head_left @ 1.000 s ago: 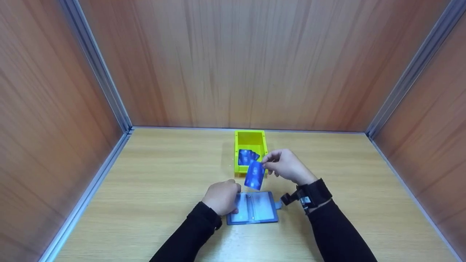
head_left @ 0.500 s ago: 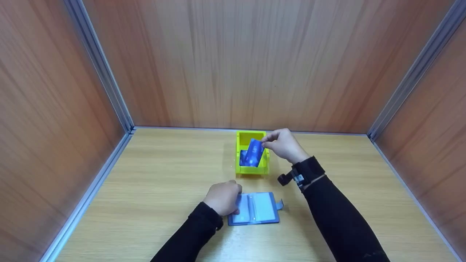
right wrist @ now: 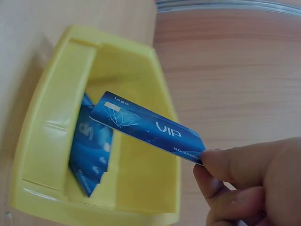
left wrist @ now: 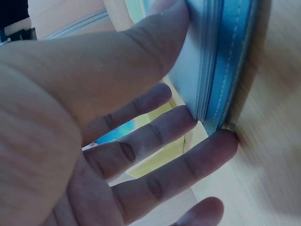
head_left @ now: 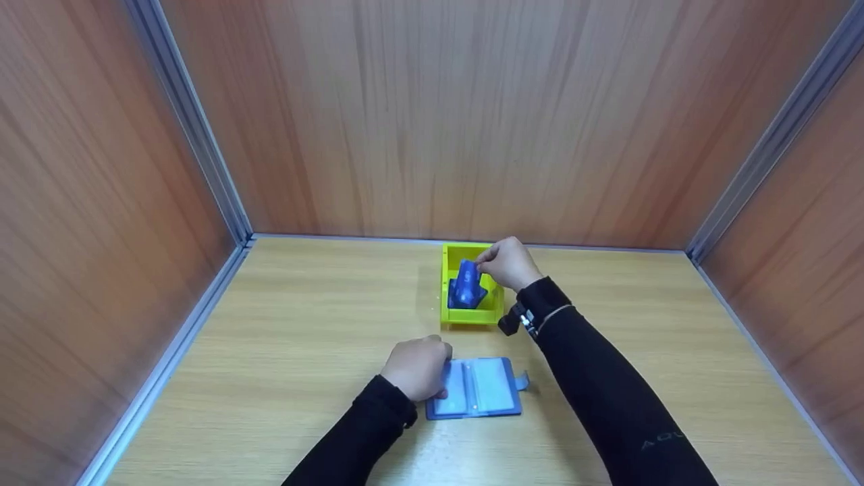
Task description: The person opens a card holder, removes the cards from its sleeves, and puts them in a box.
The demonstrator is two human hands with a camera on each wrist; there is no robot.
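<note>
- Nearest, the left hand (head_left: 415, 368) rests on the left half of an open blue card wallet (head_left: 482, 397) lying flat on the table (head_left: 283, 378). In the left wrist view the thumb (left wrist: 155, 37) presses on the clear inner sleeves while the other fingers (left wrist: 155, 136) lie fairly straight along the wallet's stitched edge (left wrist: 225, 61); it looks like pressing rather than a closed grip, though this close view is cramped.
- A small tab (head_left: 522, 382) sticks out from the wallet's right side.
- Both arms wear black sleeves (head_left: 607, 398), and a small black device (head_left: 511, 321) sits at the right wrist.
- Farther back, a yellow bin (head_left: 449, 317) stands on the table just beyond the wallet, apart from it.
- The right hand (head_left: 507, 263) is over the bin, its grip closed on one corner of a blue card (right wrist: 148, 129) printed "VIP", pinched between thumb and fingertips (right wrist: 235, 165). The card is tilted, its free end pointing down into the bin.
- More blue cards (right wrist: 89, 150) lie inside the bin, leaning against its inner wall.
- Behind the bin, wooden walls (head_left: 432, 115) with metal corner strips (head_left: 196, 135) close off the table.
</note>
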